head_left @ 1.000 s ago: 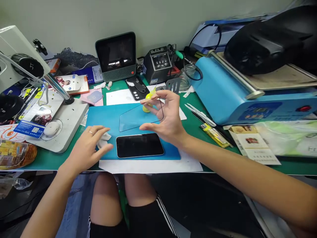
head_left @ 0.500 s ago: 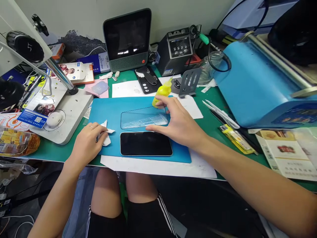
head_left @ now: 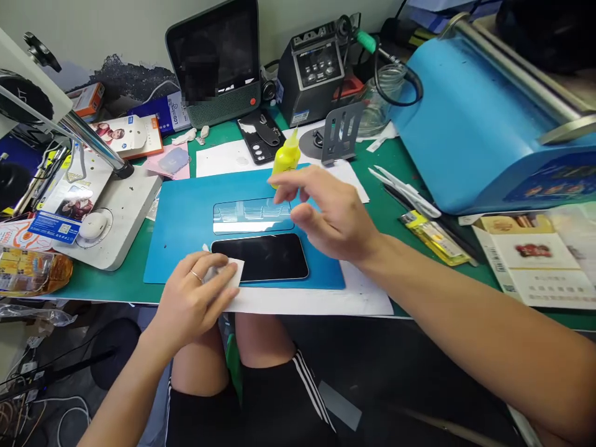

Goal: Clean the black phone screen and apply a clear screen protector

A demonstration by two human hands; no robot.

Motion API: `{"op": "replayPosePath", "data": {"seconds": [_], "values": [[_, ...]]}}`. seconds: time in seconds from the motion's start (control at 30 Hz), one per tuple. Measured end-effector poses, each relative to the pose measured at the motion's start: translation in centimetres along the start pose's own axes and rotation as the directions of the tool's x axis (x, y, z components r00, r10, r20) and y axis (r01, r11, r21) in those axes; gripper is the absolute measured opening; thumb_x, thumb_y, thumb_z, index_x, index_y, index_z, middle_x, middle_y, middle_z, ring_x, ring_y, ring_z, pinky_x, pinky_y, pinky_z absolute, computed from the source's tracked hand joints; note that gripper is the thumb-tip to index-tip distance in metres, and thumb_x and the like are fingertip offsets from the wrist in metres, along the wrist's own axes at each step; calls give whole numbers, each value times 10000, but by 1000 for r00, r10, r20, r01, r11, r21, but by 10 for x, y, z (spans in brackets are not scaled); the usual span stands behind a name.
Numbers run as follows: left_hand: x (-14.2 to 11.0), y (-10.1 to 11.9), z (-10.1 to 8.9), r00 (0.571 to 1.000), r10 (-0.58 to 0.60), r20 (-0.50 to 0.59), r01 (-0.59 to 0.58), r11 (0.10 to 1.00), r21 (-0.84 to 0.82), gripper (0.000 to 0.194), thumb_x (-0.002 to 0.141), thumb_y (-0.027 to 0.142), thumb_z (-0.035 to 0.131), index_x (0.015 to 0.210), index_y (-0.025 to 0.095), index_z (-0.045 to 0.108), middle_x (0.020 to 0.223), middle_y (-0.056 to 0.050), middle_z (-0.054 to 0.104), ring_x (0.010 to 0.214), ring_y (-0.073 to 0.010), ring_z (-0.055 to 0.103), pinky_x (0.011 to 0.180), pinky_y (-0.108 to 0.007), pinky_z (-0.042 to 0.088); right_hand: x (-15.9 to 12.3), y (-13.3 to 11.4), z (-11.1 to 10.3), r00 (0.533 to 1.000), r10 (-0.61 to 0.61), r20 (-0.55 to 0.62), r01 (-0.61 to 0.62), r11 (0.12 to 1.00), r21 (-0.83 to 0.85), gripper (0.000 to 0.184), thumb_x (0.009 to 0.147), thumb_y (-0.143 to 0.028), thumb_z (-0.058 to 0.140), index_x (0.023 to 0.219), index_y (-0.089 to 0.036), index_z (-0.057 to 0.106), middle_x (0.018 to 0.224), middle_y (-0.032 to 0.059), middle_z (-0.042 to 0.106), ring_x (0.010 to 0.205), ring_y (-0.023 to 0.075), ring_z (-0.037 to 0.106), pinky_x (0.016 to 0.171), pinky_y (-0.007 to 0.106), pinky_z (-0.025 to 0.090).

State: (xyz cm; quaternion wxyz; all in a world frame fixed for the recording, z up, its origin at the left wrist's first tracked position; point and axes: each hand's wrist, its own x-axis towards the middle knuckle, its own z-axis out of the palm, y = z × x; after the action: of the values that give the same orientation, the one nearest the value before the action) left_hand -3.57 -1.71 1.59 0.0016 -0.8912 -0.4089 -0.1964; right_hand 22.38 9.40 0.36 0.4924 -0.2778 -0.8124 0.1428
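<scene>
The left hand's fingers grasp a folded white tissue at the near left corner of a smartphone, lying screen-up on a blue mat. Just beyond lies a black-edged glass sheet. The right hand, fingers released and bent, hovers near the sheet's right end.

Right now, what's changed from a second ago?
The right hand let go of the clear panel, which came down onto the blue mat. The left hand brought the white tissue rightward to the phone. Phone and yellow bottle stayed put.
</scene>
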Motion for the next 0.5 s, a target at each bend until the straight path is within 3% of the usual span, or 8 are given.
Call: {"op": "replayPosePath", "data": {"seconds": [0.17, 0.27, 0.5], "values": [[-10, -2, -1, 1000, 30, 11, -30, 998, 63, 311, 1044, 236, 579, 1299, 86, 677, 1178, -165, 699, 1038, -276, 601, 944, -445, 494, -3, 0, 6, 966, -157, 204, 142, 986, 86, 541, 1098, -562, 373, 1088, -145, 718, 834, 54, 724, 802, 174, 640, 740, 325, 514], [-14, -5, -3, 1000, -10, -24, 13, 993, 119, 274, 1024, 185, 578, 1257, 109, 700, 1140, -152, 701, 996, -271, 595, 919, -439, 473, -3, 0, 7, 966, -146, 215, 127, 987, 98, 555, 1105, -540, 365, 1060, -119, 724, 830, 62, 724, 795, 169, 628, 741, 317, 510], [-16, -10, -2, 1000, 11, 3, -11, 991, 130, 337, 1044, 250, 545, 1307, 112, 704, 1203, -189, 672, 1056, -307, 594, 956, -477, 438, -4, 2, 8, 977, -95, 193, 74, 991, 111, 584, 1108, -549, 330, 1078, -127, 733, 868, 74, 741, 827, 177, 641, 765, 329, 508]]}}
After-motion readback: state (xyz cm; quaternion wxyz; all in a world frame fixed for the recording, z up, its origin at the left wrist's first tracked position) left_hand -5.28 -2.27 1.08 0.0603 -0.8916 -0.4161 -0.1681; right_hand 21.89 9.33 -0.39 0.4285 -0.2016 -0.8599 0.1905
